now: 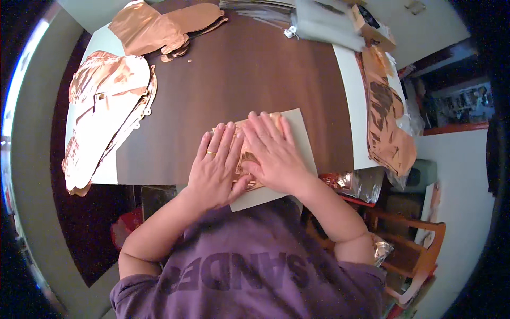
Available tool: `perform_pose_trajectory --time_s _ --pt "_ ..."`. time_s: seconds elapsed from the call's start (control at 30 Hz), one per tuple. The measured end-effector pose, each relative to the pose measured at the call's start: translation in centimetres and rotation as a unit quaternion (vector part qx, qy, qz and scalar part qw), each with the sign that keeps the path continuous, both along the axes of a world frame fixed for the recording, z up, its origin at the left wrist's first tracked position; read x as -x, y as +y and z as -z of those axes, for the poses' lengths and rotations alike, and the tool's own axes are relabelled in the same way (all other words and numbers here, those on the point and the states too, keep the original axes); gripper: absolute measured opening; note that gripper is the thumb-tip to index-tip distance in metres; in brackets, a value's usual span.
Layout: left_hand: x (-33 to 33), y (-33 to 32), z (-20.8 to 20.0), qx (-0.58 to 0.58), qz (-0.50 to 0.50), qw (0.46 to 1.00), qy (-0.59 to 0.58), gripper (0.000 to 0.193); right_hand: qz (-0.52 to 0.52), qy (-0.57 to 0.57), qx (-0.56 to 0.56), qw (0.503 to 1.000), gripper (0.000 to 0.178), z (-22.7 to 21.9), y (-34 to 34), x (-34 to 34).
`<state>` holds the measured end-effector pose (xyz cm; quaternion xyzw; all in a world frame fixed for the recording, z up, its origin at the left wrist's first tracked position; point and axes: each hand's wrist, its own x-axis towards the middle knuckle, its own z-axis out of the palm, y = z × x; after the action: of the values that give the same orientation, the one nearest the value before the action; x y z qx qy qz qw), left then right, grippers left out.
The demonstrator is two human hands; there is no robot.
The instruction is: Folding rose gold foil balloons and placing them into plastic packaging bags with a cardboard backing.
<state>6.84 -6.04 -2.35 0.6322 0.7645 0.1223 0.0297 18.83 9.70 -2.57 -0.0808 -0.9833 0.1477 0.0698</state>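
Brown tabletop (255, 69) with pale side strips, seen from above by a fisheye camera; the picture's rim fades to black, and the room beyond is curved and partly dim. At the near edge lies a pale board (302, 143), set askew, its middle covered by both hands. On the board is a copper-coloured foil piece (247, 157), visible mainly in the gap between the hands; most of its outline is concealed, so its full shape cannot be told. Left hand (213, 173): back upward, fingers straight and slightly parted, thumb angled inward, a ring (211, 153) on one finger. Right hand (280, 159): laid flat over the foil's far right part, fingers extended and a little spread, thumb pointing toward the left hand. Both palms are hidden, and whether anything lies pinched beneath them cannot be told. At left, a foil stack (106, 101) shines so brightly that its surface detail is lost; farther back rests a second foil pile (154, 26). At right, crumpled foil sheets (378, 101) overhang the table's side. Upper right, a translucent bag (326, 26) is blurred. Below, a purple shirt (255, 255) is cut off by the frame, and a wooden chair (431, 239) is only partly visible.
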Motion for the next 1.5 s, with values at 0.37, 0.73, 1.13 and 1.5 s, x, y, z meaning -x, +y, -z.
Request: perform_pose_trajectory --time_s 0.37,0.73,1.13,1.5 --pt "2.7 -2.6 -1.4 0.050 0.006 0.997 -0.059 0.084 0.035 -0.048 -0.035 0.998 0.082 -1.0 0.2 -0.3" --pt "0.9 -2.2 -0.8 0.019 0.090 0.993 -0.073 0.092 0.070 0.154 0.239 0.956 0.064 -0.7 3.2 -2.2" --pt "1.3 -0.2 -3.3 0.006 0.081 0.996 -0.047 0.076 0.345 -0.004 0.586 0.733 0.024 -0.7 0.4 -12.6" --pt "2.5 0.6 -3.8 0.084 0.081 0.993 -0.034 0.089 0.347 -0.024 0.549 0.760 0.030 -6.5 5.8 -16.4"
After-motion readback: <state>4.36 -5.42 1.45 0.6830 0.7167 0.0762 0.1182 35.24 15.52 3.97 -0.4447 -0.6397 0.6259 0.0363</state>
